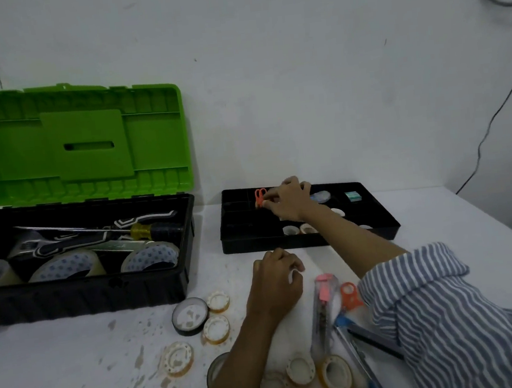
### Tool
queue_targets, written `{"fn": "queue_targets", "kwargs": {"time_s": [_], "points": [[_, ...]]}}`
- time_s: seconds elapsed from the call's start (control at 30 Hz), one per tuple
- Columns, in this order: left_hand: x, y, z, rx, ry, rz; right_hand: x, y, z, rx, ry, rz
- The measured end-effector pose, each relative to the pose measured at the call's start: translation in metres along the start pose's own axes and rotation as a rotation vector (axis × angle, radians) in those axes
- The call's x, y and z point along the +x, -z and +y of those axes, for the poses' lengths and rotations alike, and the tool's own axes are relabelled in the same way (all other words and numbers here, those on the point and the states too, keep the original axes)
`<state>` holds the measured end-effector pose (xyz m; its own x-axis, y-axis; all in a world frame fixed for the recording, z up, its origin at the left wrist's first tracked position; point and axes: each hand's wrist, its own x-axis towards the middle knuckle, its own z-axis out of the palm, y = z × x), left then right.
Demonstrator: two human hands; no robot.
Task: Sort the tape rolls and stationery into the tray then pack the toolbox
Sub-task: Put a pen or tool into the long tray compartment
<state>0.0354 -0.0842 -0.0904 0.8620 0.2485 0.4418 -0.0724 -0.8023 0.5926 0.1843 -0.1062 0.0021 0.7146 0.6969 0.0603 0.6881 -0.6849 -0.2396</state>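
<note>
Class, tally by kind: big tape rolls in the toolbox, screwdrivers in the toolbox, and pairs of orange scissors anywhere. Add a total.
Big tape rolls: 3
Screwdrivers: 1
Orange scissors: 2, one in the tray, one on the table
Total: 6

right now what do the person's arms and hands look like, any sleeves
The right hand and left hand are bare: no gloves, rings or watch show. The right arm has a blue-and-white striped sleeve, bunched near the elbow; the left forearm is uncovered.
</note>
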Motion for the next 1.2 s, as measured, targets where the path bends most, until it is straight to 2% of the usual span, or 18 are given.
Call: {"fn": "queue_targets", "kwargs": {"time_s": [0.1, 0.17, 0.27, 0.4, 0.47, 0.53, 0.67, 0.83, 1.03, 1.13, 1.2], "points": [[-0.001, 0.001, 0.002, 0.007, 0.002, -0.001, -0.024, 0.009, 0.017, 0.109, 0.100, 0.136], [-0.002, 0.001, 0.004, 0.011, 0.002, -0.001, -0.039, 0.019, 0.029, 0.213, 0.137, 0.084], [-0.004, 0.003, 0.004, 0.020, -0.002, -0.001, -0.065, 0.035, 0.039, 0.225, 0.121, -0.137], [-0.008, 0.006, 0.009, 0.042, -0.004, 0.016, -0.097, 0.042, 0.047, 0.084, 0.091, -0.657], [-0.008, 0.007, 0.009, 0.073, 0.027, 0.066, -0.109, 0.035, 0.050, 0.075, 0.057, -0.771], [-0.008, 0.007, 0.009, 0.109, 0.056, 0.105, -0.121, 0.025, 0.054, 0.063, 0.083, -0.720], [-0.010, 0.008, 0.011, 0.101, 0.088, 0.115, -0.135, 0.015, 0.065, 0.071, 0.100, -0.510], [-0.010, 0.007, 0.010, 0.049, 0.101, 0.091, -0.138, 0.021, 0.083, 0.287, 0.056, -0.514], [-0.009, 0.007, 0.007, -0.039, 0.178, 0.096, -0.130, 0.047, 0.113, 0.727, -0.002, -0.442], [-0.008, 0.008, 0.008, -0.076, 0.195, 0.100, -0.119, 0.061, 0.125, 0.977, -0.097, -0.272], [-0.008, 0.008, 0.009, -0.088, 0.199, 0.103, -0.108, 0.065, 0.130, 1.113, -0.187, -0.089]]}}
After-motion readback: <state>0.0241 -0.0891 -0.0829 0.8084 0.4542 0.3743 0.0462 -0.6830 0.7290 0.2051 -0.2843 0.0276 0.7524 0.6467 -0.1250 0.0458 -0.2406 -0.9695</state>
